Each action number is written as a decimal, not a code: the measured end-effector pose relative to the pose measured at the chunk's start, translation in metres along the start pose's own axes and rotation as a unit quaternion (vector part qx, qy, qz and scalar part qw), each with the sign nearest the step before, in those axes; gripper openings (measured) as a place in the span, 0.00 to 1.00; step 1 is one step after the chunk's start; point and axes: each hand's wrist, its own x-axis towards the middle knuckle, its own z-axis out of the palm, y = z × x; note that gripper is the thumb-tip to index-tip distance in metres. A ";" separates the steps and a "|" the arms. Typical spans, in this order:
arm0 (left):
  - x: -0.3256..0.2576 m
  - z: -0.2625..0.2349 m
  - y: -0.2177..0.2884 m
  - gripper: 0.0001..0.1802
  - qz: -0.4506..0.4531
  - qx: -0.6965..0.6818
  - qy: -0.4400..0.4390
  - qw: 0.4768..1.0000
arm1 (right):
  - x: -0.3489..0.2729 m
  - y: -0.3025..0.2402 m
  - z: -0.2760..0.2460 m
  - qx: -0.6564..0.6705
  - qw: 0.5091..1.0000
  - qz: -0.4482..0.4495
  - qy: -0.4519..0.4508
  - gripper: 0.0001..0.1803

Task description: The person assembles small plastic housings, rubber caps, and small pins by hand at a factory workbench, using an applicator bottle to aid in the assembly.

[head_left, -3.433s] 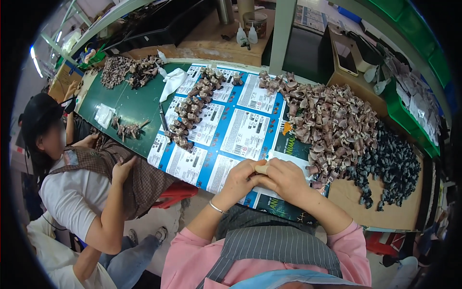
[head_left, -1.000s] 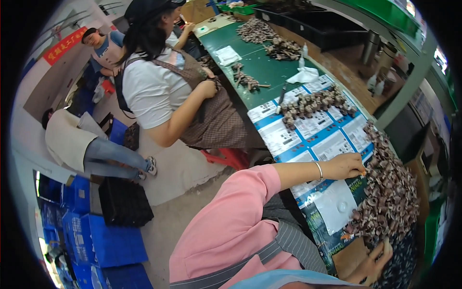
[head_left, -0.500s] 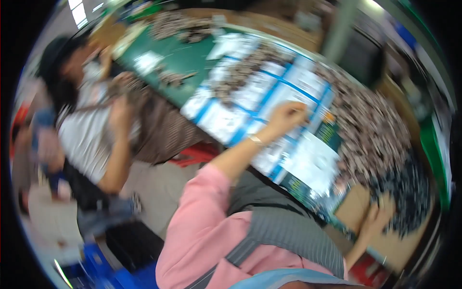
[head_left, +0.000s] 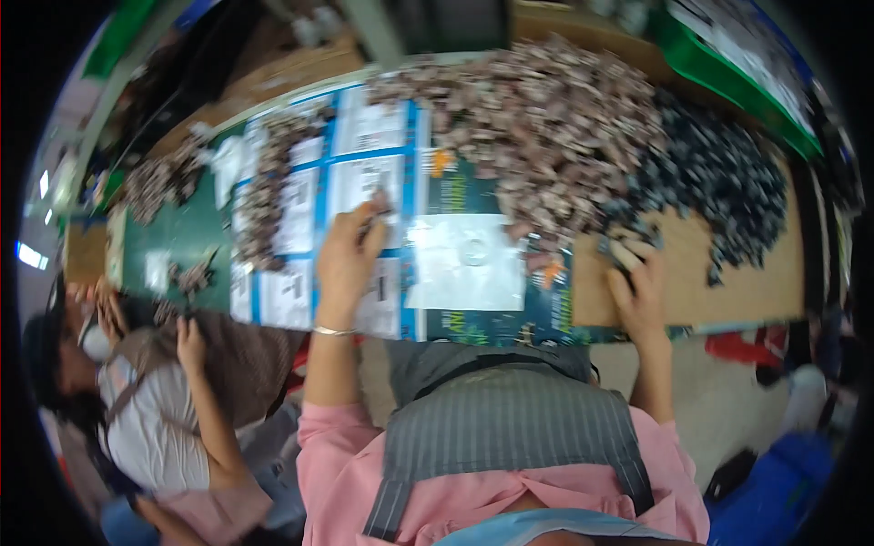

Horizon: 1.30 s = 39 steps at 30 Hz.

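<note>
My left hand (head_left: 349,259), with a bracelet at the wrist, is over white printed sheets with blue borders (head_left: 364,187). Its thumb and fingers are pinched together; a small brownish bit seems to show at the tips, too blurred to name. My right hand (head_left: 643,287) is at the near edge of a heap of small dark pieces (head_left: 701,173), fingers bent toward it and thumb apart. Between my hands lies a clear, shiny plastic sheet or bag (head_left: 469,264). Beyond it spreads a large heap of small brownish pieces (head_left: 555,123).
A strip of brown pieces (head_left: 266,196) lies across the sheets' left part. Farther left are a green tabletop (head_left: 141,250) and another brown pile (head_left: 164,182). A co-worker (head_left: 164,409) sits at the left. Brown cardboard (head_left: 728,296) lies under the dark heap; a green bin (head_left: 737,86) stands behind.
The view has swung toward the right, bringing the heaps in front of me. My right hand has moved from the cardboard to the dark heap's edge. My left hand stays over the sheets.
</note>
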 end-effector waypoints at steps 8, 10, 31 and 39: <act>0.009 -0.019 0.014 0.18 0.039 0.065 -0.103 0.992 | 0.003 0.010 -0.020 0.128 0.985 0.082 0.075 0.17; 0.006 -0.015 0.008 0.17 0.032 0.023 -0.092 0.995 | -0.006 0.015 -0.028 0.132 0.976 0.138 0.108 0.16; -0.030 -0.017 -0.009 0.18 -0.157 -0.325 0.007 0.933 | -0.012 0.021 -0.019 0.289 0.892 0.337 0.084 0.13; -0.035 -0.003 -0.021 0.17 -0.136 -0.287 0.023 0.948 | -0.010 0.005 -0.046 0.069 0.955 0.282 -0.055 0.16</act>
